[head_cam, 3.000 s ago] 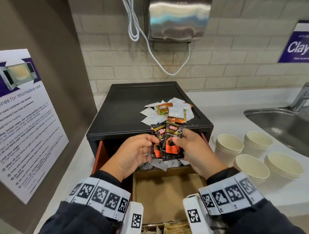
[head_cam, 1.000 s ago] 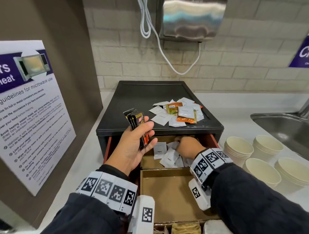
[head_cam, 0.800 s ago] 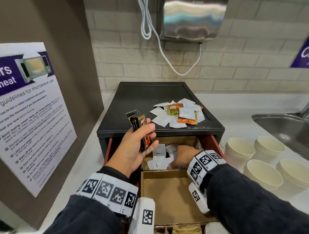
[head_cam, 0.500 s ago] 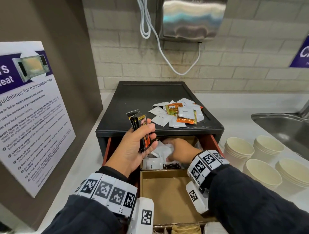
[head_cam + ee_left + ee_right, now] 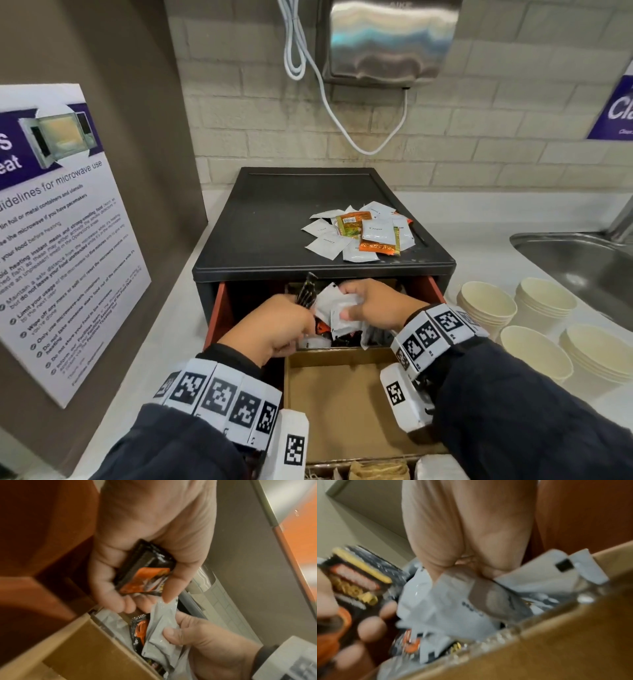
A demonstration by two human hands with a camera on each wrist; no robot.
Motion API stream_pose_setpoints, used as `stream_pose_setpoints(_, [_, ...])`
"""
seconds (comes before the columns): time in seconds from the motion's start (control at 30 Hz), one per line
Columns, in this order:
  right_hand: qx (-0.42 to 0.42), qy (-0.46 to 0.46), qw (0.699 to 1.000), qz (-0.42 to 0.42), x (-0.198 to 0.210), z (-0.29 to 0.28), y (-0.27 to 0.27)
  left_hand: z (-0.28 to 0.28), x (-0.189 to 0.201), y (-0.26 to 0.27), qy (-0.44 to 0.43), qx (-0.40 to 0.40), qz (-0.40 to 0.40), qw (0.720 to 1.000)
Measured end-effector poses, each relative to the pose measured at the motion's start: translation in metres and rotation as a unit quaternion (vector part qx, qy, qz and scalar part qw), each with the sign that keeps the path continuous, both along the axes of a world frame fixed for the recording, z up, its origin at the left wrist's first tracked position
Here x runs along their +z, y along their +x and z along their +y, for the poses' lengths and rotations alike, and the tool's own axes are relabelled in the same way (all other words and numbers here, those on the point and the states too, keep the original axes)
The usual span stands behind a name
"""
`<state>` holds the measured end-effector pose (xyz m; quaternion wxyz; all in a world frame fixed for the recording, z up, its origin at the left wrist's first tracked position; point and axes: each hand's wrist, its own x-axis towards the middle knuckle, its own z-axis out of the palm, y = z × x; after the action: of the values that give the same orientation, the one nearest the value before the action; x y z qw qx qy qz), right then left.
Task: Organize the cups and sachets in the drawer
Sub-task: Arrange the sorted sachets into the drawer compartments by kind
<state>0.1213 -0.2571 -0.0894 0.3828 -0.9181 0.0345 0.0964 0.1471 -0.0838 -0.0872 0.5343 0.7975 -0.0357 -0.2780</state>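
The black cabinet's drawer (image 5: 219, 308) is pulled out. In its rear cardboard compartment my left hand (image 5: 301, 334) grips a bundle of black-and-orange sachets (image 5: 306, 294), also seen as the black-and-orange sachets (image 5: 145, 572) in the left hand (image 5: 137, 601). Just to its right, my right hand (image 5: 346, 308) clutches a bunch of white sachets (image 5: 337, 310), the same white sachets (image 5: 450, 601) under my right hand (image 5: 462, 536). More black and white sachets (image 5: 139, 630) lie loose beneath. Paper cup stacks (image 5: 486, 305) stand on the counter to the right.
A pile of white and orange sachets (image 5: 363, 234) lies on the cabinet top (image 5: 274, 212). The drawer's front brown compartment (image 5: 342, 404) holds nothing visible. A steel sink (image 5: 582, 260) lies far right, a microwave poster (image 5: 51, 240) on the left wall, a hand dryer (image 5: 387, 41) above.
My left hand has dropped from above the cabinet edge into the drawer's rear compartment, still holding the black sachets. My right hand has gathered and lifted a bunch of white sachets.
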Motion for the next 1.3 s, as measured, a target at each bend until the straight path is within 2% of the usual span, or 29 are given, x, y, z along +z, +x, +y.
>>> stream_pose_setpoints(0.07, [0.055,-0.009,0.998,-0.008,0.002,0.002,-0.004,-0.002,-0.005,0.004,0.093,-0.015,-0.053,0.994])
stream_pose_setpoints(0.2, [0.084,0.038,0.993,-0.072,0.008,0.000,-0.013,-0.001,-0.005,0.007,0.085,-0.026,-0.057,0.994])
stream_pose_setpoints(0.27, [0.081,0.111,0.984,-0.110,0.015,-0.002,-0.019,0.001,-0.004,0.008,0.037,-0.037,-0.044,0.998])
stream_pose_setpoints(0.33, [0.061,0.181,0.971,-0.144,0.022,-0.004,-0.025,0.004,0.001,0.004,-0.056,-0.035,-0.030,0.997])
stream_pose_setpoints(0.43, [0.007,0.294,0.935,-0.199,0.028,-0.009,-0.032,0.004,0.010,-0.003,-0.194,-0.020,-0.020,0.981])
stream_pose_setpoints(0.5, [-0.018,0.369,0.906,-0.208,0.029,-0.009,-0.034,0.003,0.014,-0.007,-0.251,0.009,-0.043,0.967])
stream_pose_setpoints(0.57, [-0.020,0.406,0.892,-0.197,0.029,-0.004,-0.034,0.000,0.016,-0.012,-0.260,0.034,-0.099,0.960])
stream_pose_setpoints(0.73, [-0.025,0.353,0.918,-0.180,0.025,0.009,-0.032,-0.003,0.019,-0.018,-0.252,0.090,-0.207,0.941])
stream_pose_setpoints(0.9, [-0.095,0.329,0.917,-0.203,0.024,0.002,-0.031,-0.002,0.020,-0.014,-0.258,0.147,-0.233,0.926])
stream_pose_setpoints(0.97, [-0.097,0.292,0.928,-0.210,0.022,-0.003,-0.032,-0.001,0.020,-0.011,-0.254,0.170,-0.253,0.918])
stream_pose_setpoints(1.03, [-0.087,0.182,0.960,-0.194,0.019,-0.005,-0.031,0.000,0.019,-0.007,-0.265,0.205,-0.260,0.906])
stream_pose_setpoints(1.1, [-0.079,0.033,0.985,-0.147,0.011,-0.004,-0.027,0.001,0.017,-0.002,-0.283,0.233,-0.258,0.894])
stream_pose_setpoints(1.17, [-0.037,-0.108,0.989,-0.096,0.005,0.002,-0.021,0.002,0.017,0.001,-0.304,0.254,-0.245,0.885])
stream_pose_setpoints(1.23, [0.008,-0.173,0.984,-0.034,0.002,0.008,-0.016,0.002,0.016,0.002,-0.321,0.263,-0.232,0.880])
stream_pose_setpoints(1.3, [-0.007,-0.174,0.984,0.039,0.001,0.006,-0.006,0.002,0.016,0.002,-0.335,0.264,-0.228,0.875])
